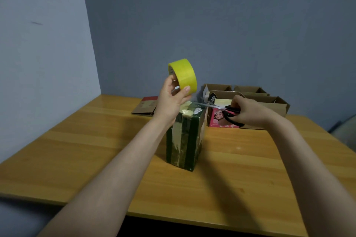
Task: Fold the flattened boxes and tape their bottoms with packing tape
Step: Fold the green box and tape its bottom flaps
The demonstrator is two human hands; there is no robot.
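Holding the yellow tape roll (184,75) just above the green box (183,140), the left hand (172,102) apparently draws the strand taut, its fingers (186,89) clasping the roll's rim and core. The box stands upright on the table (96,150), taped end up, so the strip runs over the flaps and down its side. Just right of the box, the right hand (248,111) grips black scissors (230,115), blades toward the strand, seemingly to cut it. Folded boxes (273,105) stand behind it to the right, flattened ones (146,107) behind-left.
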